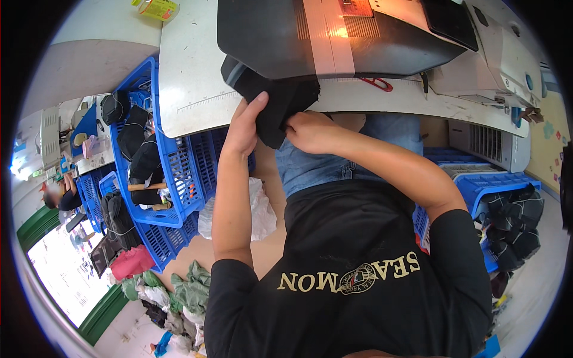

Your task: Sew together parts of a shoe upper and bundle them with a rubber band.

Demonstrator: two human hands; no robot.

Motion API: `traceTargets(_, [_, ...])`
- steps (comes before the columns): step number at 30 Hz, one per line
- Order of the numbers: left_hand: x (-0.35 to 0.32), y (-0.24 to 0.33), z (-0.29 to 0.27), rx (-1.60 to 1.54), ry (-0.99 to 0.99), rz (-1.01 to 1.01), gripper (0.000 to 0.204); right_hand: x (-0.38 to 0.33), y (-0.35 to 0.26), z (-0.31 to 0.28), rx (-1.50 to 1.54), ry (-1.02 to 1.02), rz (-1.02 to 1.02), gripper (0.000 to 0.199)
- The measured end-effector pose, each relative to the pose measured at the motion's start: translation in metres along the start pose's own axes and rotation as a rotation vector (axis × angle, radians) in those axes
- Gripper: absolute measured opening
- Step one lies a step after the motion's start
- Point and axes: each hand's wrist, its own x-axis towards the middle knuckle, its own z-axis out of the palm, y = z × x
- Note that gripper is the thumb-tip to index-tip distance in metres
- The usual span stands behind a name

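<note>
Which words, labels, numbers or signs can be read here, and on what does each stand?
Black shirt: large, legible pale lettering around a round emblem; wording left uncopied.
White table: ruler-like scale; figures too small to read.
Yellow-labelled container, upper left: print too small to read.
Held black fabric: no lettering visible.
</note>
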Motion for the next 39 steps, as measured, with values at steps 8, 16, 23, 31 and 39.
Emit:
traceTargets(8, [0.002,-0.005,-0.007,0.211,0.036,0.025,0.057,-0.028,-0.016,-0.056,-0.034,-0.008,0.124,0.029])
traceTargets(16, [0.022,-0.011,-0.009,0.051,0.163,0.28,0.063,0.0,0.038,-0.07,0.015,0.693,-0.292,0.029])
traceTargets(23, [0.029,0.006,0.01,-0.163,0.178,0.299,0.061,0.026,0.001,-0.072,0.592,0.526,-0.038,0.036])
traceTargets(31, [0.038,0.031,-0.003,0.099,0.157,0.322,0.058,0.054,0.006,-0.059,0.5,0.475,-0.036,0.025])
traceTargets(39, [0.055,0.049,-0.03,0.567,0.203,0.214,0.061,0.062,0.02,-0.069,0.334,0.421,-0.061,0.027])
